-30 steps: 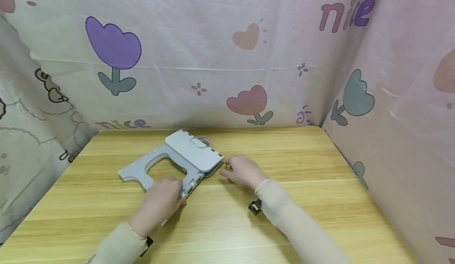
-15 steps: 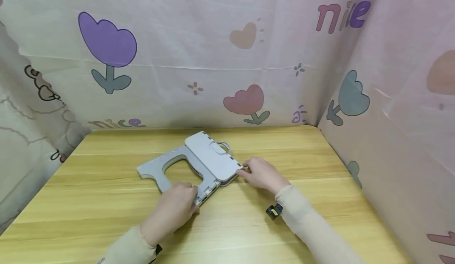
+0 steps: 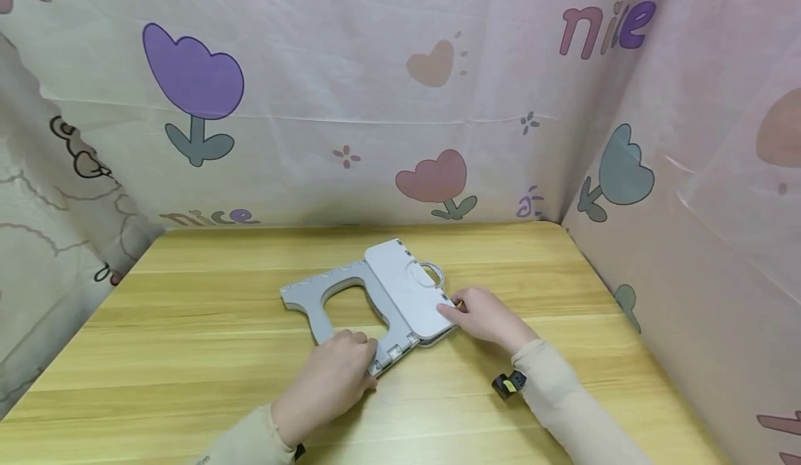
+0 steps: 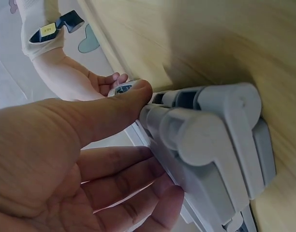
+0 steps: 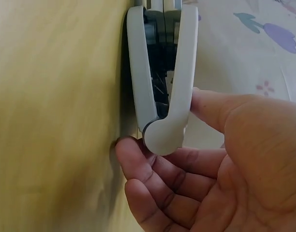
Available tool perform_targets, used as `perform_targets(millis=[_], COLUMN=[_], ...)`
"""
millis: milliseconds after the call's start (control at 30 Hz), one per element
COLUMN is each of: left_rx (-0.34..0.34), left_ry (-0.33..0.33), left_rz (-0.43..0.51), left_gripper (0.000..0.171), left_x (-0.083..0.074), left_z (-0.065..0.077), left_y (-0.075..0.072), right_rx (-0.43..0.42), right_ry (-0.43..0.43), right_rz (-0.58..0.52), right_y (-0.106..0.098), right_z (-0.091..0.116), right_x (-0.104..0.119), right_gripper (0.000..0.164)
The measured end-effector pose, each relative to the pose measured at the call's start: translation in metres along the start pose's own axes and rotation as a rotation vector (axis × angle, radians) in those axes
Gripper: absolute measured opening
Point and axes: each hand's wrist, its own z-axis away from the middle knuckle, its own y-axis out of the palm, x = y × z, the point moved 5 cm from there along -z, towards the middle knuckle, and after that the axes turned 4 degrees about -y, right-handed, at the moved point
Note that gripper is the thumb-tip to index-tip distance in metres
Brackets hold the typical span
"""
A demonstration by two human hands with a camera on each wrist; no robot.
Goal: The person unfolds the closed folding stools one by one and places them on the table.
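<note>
A folding step stool, white and grey plastic, lies folded nearly flat on the table, slanting across its middle. Its leg panel has a large rounded cut-out, and a loop handle sticks out at the far right side. My left hand grips the near end of the leg panel, thumb on the hinged edge and fingers curled against the other face. At the stool's right corner, my right hand pinches the white top panel, thumb on its upper face and fingers around the rounded hinge end.
The wooden table ends at a patterned curtain behind and on both sides. Small black wrist cameras sit on the sleeves. Bare tabletop shows left and right of the stool.
The stool has slid to the right across the table, with my left hand gripping it. My right hand has moved right too and gone from beside the corner to pinching it.
</note>
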Motion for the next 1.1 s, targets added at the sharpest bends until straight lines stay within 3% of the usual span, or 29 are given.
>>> perform_targets(millis=[267,700,900,1100], left_rx=[-0.004,-0.004,-0.021,-0.08], left_ry=[0.011,0.009,0.01,0.021], left_rz=[-0.016,-0.028,-0.002,0.047], left_gripper=[0.036,0.039,0.048,0.059], left_x=[-0.009,-0.011,-0.01,-0.007], left_z=[-0.001,0.0,0.0,0.002], left_y=[0.001,0.001,-0.002,-0.006], right_rx=[0.033,0.092,0.049,-0.034], right_ry=[0.036,0.025,0.021,0.002], right_rz=[-0.097,-0.185,-0.203,-0.215], right_y=[-0.002,-0.006,-0.018,-0.036], right_z=[0.011,0.019,0.023,0.025], right_x=[-0.012,-0.023,-0.02,-0.01], right_gripper=[0.037,0.037,0.038,0.036])
